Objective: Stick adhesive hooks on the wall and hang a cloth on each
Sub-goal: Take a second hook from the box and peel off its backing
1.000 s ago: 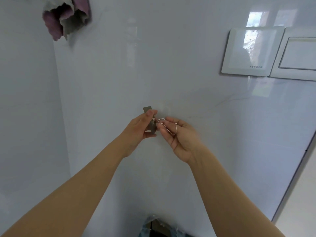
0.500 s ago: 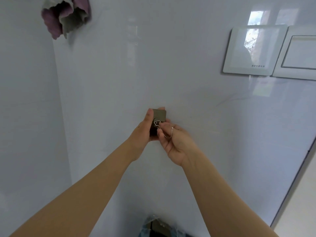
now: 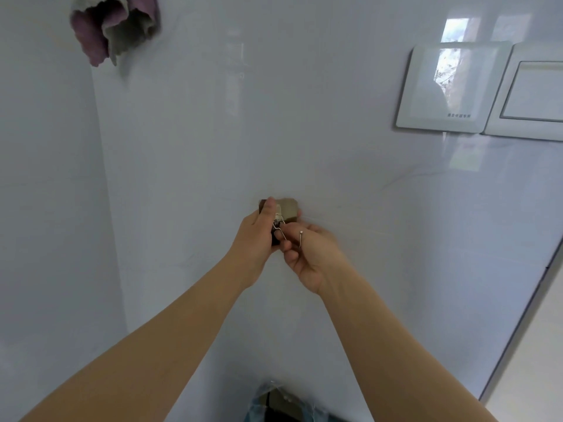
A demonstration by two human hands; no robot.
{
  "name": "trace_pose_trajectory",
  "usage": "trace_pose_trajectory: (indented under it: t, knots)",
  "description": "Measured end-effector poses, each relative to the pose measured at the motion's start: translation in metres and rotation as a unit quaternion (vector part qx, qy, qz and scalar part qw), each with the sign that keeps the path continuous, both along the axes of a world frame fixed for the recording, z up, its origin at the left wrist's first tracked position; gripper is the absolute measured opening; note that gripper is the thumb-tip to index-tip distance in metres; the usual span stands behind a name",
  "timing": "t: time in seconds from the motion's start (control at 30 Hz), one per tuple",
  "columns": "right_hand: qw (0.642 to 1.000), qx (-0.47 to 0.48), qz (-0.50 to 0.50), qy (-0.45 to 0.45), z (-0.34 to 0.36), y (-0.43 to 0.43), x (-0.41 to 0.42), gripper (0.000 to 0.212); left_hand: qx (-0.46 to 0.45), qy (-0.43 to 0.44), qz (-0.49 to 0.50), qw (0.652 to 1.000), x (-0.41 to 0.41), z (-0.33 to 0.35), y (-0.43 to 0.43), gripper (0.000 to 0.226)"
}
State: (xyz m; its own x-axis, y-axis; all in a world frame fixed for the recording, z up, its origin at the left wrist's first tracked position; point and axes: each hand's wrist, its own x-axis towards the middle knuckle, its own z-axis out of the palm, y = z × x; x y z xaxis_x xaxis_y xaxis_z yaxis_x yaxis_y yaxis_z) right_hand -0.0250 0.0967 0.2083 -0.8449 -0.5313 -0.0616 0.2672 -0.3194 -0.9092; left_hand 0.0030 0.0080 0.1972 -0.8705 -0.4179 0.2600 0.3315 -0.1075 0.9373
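A small square adhesive hook pad (image 3: 288, 210), grey-brown, is held up in front of the glossy white wall (image 3: 304, 117). My left hand (image 3: 257, 236) grips the pad, thumb across its face. My right hand (image 3: 307, 254) pinches the thin metal wire hook (image 3: 291, 234), whose upper end meets the pad's centre clip. A purple and grey cloth (image 3: 112, 25) hangs on the wall at the top left; its hook is hidden.
Two white switch plates (image 3: 451, 89) sit on the wall at the upper right. A wall corner runs down the left side. A dark door frame edge (image 3: 536, 287) slants at the right. A plastic packet (image 3: 280, 403) shows at the bottom edge.
The pad turned from edge-on to face-on and rose slightly. My right hand brought the wire hook's end onto the pad's centre clip.
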Motion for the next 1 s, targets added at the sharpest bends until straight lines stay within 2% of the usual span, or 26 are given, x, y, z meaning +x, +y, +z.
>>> trace_pose_trajectory:
  t: [0.07,0.27,0.47,0.63,0.87,1.0]
  knots:
    - [1.0,0.007,0.003,0.005,0.001,0.001,-0.001,0.015,0.023,-0.007,0.005,1.0,0.0,0.001,0.002,0.039]
    - [0.999,0.021,0.003,0.049,-0.002,0.001,0.003,0.029,0.167,-0.034,-0.01,0.985,0.002,0.012,0.009,0.039]
    - [0.983,0.135,-0.008,0.123,0.002,0.005,-0.002,0.028,0.221,-0.027,-0.059,0.973,0.009,0.019,0.002,0.039]
    - [0.99,0.098,0.004,0.097,0.001,0.002,-0.005,0.029,0.222,-0.007,-0.042,0.974,0.006,0.022,0.002,0.039]
    - [0.988,0.119,0.025,0.091,-0.001,0.002,-0.01,0.029,0.148,0.027,-0.016,0.989,0.004,0.023,-0.002,0.041]
    - [0.985,0.133,-0.001,0.108,0.001,0.004,-0.008,0.017,0.09,0.039,0.028,0.995,0.003,0.023,-0.006,0.032]
